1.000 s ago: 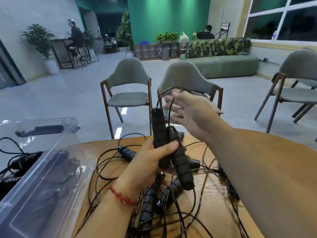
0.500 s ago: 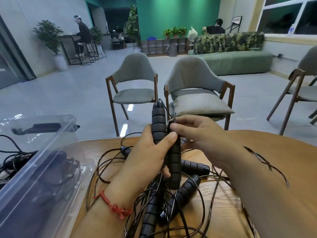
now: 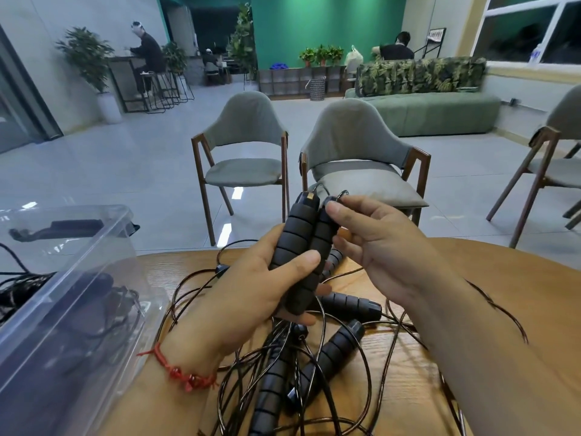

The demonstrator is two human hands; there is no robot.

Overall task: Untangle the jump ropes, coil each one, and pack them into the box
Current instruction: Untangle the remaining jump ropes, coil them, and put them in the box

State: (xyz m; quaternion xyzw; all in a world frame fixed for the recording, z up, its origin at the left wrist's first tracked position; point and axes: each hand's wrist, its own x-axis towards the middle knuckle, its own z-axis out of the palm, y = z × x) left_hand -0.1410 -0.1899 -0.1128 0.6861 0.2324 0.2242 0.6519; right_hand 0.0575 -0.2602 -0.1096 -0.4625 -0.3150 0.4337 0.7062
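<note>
Pair of black ribbed foam jump-rope handles [image 3: 298, 240] up in the air, side by side and nearly upright, just above the round wooden tabletop [image 3: 518, 294]. The left grip [image 3: 251, 287] is clenched around both of them low down, thumb wrapped across the front. The right grip [image 3: 383, 247] comes in from the side and pinches the top end of the right-hand handle, thumb tip on its cap, right where a small loop of cord pokes out.

Below them lies the tangle of thin dark jump ropes [image 3: 283, 372], sprawled over the tabletop in crossing loops, with more black handles lying in it – one flat [image 3: 349, 303] just under the raised pair, another angled [image 3: 333, 350] nearer the viewer. A strand of cord [image 3: 503, 313] drapes over the right forearm.

Off to the left sits the clear plastic box [image 3: 78, 309] – dark ropes show through its wall. A red string bracelet [image 3: 185, 376] circles the left wrist. Two grey chairs [image 3: 245, 143] stand beyond the tabletop.
</note>
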